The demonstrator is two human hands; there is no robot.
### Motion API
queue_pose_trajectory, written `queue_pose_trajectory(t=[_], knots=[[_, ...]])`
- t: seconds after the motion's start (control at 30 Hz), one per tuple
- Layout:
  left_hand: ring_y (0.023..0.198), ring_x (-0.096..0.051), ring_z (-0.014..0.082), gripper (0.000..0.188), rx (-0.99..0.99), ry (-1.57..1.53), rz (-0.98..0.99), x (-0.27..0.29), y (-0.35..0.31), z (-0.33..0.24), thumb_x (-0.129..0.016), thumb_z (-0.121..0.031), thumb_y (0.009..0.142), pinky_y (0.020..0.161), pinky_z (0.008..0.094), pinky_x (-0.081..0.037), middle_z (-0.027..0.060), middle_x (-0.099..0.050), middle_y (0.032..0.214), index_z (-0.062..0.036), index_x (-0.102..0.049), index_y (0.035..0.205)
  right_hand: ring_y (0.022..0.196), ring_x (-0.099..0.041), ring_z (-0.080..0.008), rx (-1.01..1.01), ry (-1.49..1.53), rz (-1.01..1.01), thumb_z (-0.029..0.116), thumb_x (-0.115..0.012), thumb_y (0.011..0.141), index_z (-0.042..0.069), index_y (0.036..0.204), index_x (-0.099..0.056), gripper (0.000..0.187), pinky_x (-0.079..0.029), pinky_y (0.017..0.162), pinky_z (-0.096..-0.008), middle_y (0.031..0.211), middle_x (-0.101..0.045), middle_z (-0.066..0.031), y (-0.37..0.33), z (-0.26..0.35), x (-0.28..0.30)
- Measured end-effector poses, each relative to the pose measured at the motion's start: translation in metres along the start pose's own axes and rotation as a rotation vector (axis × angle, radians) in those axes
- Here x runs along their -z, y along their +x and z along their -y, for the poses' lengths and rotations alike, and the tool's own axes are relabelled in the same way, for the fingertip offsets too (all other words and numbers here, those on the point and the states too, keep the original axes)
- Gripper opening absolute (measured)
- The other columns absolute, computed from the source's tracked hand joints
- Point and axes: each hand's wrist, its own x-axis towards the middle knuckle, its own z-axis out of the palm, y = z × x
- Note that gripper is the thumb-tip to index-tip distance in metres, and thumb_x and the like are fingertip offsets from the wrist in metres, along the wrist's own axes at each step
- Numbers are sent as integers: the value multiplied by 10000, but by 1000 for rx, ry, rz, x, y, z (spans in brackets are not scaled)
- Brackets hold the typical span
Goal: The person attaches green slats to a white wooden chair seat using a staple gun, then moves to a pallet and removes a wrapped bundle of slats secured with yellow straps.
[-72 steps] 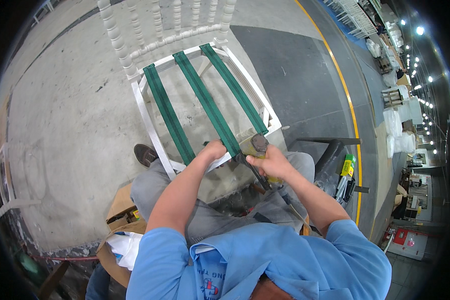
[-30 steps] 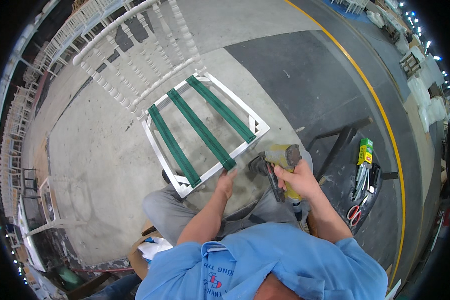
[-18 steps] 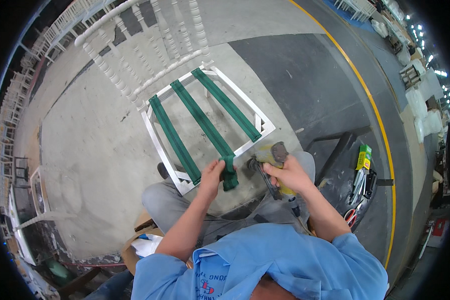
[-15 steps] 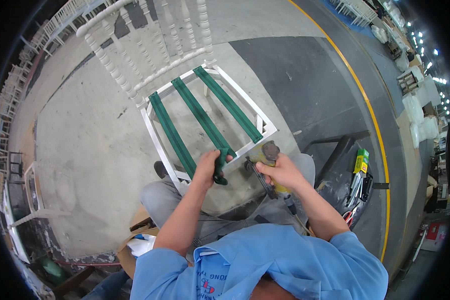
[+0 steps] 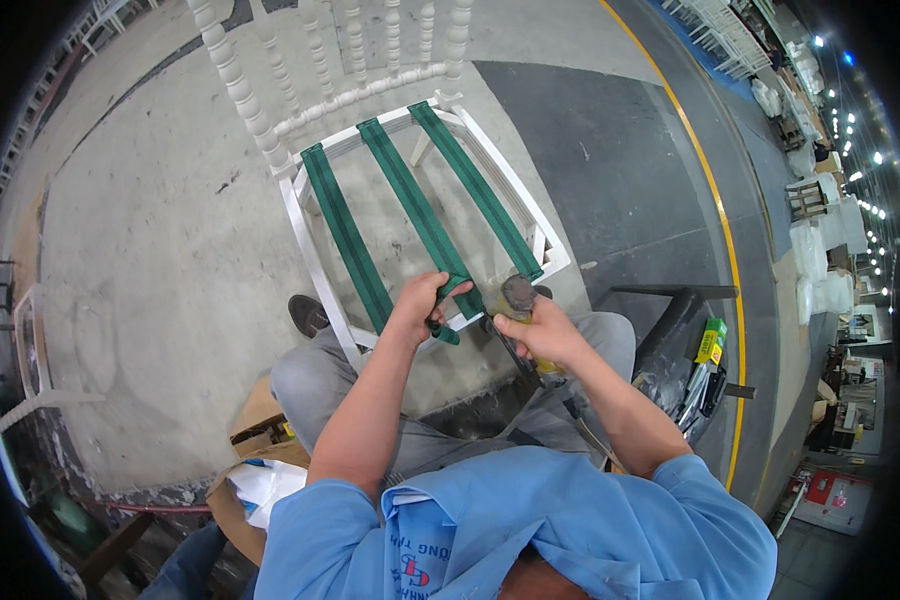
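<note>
A white wooden chair frame (image 5: 315,260) stands before me with three green webbing straps running from its back rail to its front rail. My left hand (image 5: 420,302) is closed on the middle webbing strap (image 5: 408,200) at the front rail, and a loose tail of green webbing (image 5: 444,334) hangs below the fingers. My right hand (image 5: 550,335) is wrapped round a yellow staple gun (image 5: 518,292) with a dark round cap and a hose. The gun's nose is close to the front rail beside the strap; whether they touch is hidden.
To my right, a dark stand (image 5: 670,325) carries a green and yellow box (image 5: 711,341) and several hand tools. A cardboard box (image 5: 232,505) with white plastic sits by my left leg. A yellow floor line (image 5: 715,190) curves along the right; more white chairs stand far off.
My left hand has brought the webbing onto the front rail, its tail now hanging below. The staple gun has moved left and closer to the middle strap. The view has shifted slightly.
</note>
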Motion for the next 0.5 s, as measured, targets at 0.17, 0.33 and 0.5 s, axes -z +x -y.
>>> queue_pose_trajectory(t=[0.17,0.33,0.5], knots=[[443,-377,101,240,-3,-3,5,4,2,-1,-473,-196,1017,462,297,-355,139,-786,1088,-17,-609,1101,558,-573,-109,-17,-64,-23,293,-749,972,22,1157,-637,347,-472,495,-276,821,-643,-21,0,10,-2],[450,-376,91,244,-8,-13,46,4,6,0,-465,-199,1017,464,292,-346,131,-782,1103,-17,-606,1098,552,-568,-108,-26,-38,-26,291,-751,968,19,1179,-638,362,-475,494,-282,830,-646,-23,-2,8,-11],[449,-366,81,259,23,-47,65,8,8,2,-452,-193,1021,461,287,-332,119,-779,1098,-14,-607,1124,547,-577,-113,-5,-48,-31,296,-760,955,14,1198,-641,391,-488,502,-292,837,-663,-30,-5,10,-19]])
